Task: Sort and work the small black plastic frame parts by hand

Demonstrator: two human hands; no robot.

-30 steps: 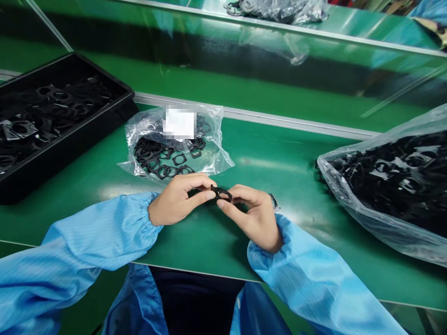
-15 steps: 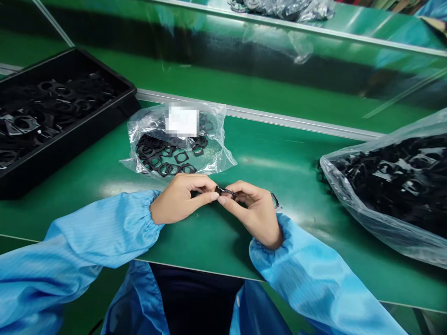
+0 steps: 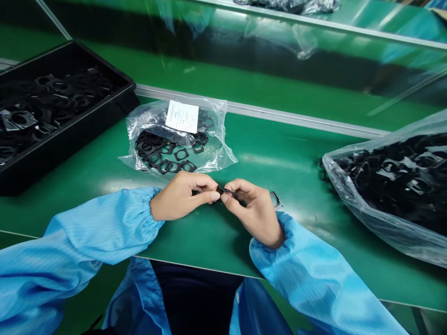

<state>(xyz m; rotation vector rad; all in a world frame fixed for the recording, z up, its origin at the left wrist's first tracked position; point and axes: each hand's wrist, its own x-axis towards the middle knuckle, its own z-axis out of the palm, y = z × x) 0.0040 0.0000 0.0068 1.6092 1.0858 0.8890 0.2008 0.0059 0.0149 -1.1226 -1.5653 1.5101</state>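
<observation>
My left hand (image 3: 183, 196) and my right hand (image 3: 253, 211) meet above the green bench mat (image 3: 279, 160). Their fingertips pinch a small black rubber gasket (image 3: 225, 191), which shows mostly edge-on and is partly hidden by the fingers. A second black gasket (image 3: 275, 199) sits just beyond my right hand, close to its wrist. Behind my hands lies an open clear plastic bag (image 3: 216, 156) holding several similar gaskets, with a white printed label (image 3: 182, 116) on it.
A black plastic tray (image 3: 70, 149) of gaskets stands at the left. A large clear bag (image 3: 384, 186) full of black gaskets lies at the right. A metal rail (image 3: 279, 116) runs behind the mat, and a further bag (image 3: 293, 4) lies on the green shelf beyond.
The gasket between my fingers has turned from showing its flat frame to nearly edge-on. My hands have closed in around it, and the view has tilted slightly.
</observation>
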